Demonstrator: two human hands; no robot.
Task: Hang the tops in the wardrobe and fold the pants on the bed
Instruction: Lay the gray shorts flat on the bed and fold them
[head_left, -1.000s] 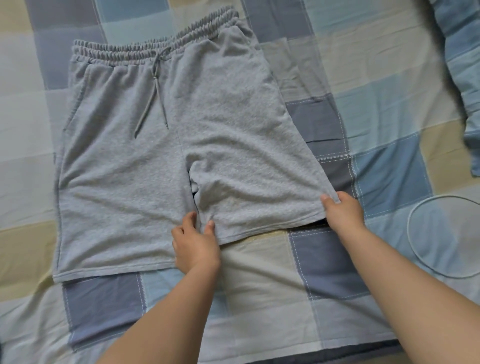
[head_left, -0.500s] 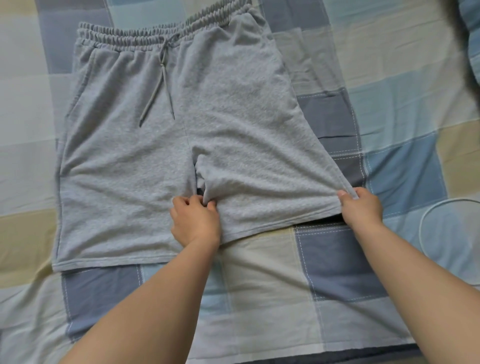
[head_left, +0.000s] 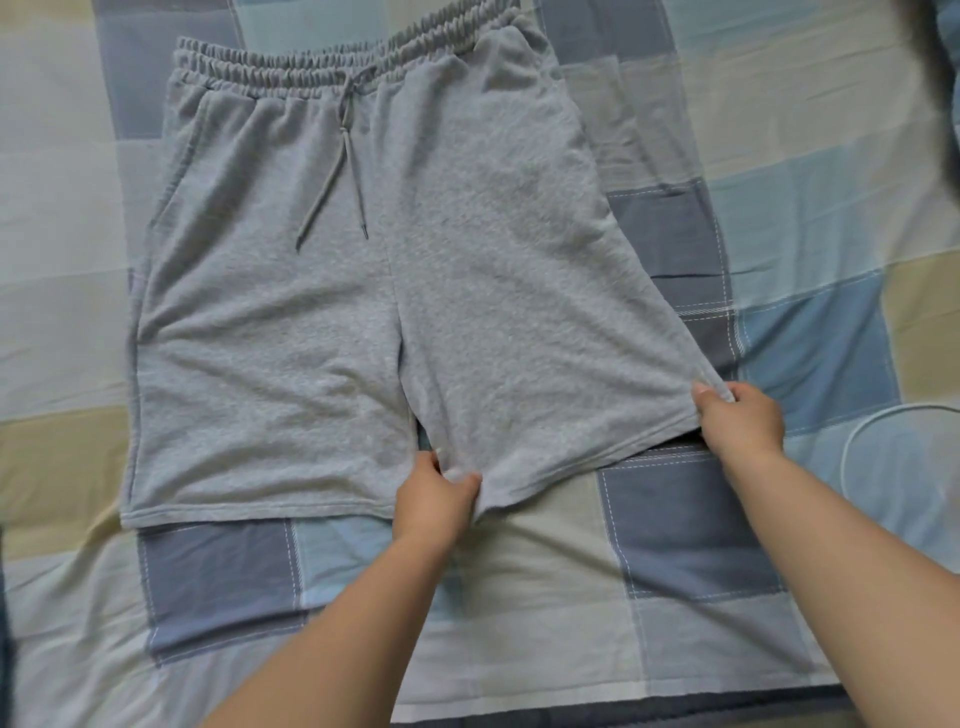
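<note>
**Grey shorts held at the hem of one leg, spread on the bed**

The fingers (head_left: 719, 395) of the right hand (head_left: 740, 423) are shown curled round the outer hem corner of the shorts' right-side leg, the cloth being pinched against the thumb. The fingers (head_left: 457, 480) of the left hand (head_left: 434, 501) are closed on the inner hem corner of the same leg, near the crotch, with a small fold of fabric gathered in the grip. Between the two hands the hem is drawn taut and slightly raised from the bedding.

The grey shorts (head_left: 374, 291) are laid front side up on the bed (head_left: 675, 571), waistband away from the viewer. The other leg lies flat, its hem straight. An elastic waistband (head_left: 332, 65) is seen at the top, from which a drawstring (head_left: 345, 171) hangs in two loose ends over the front.

The bed is covered by a checked quilt of blue, pale-blue, cream and white squares. A thin white cable (head_left: 857, 441) is looped on the quilt at the right edge, apart from the shorts.
</note>
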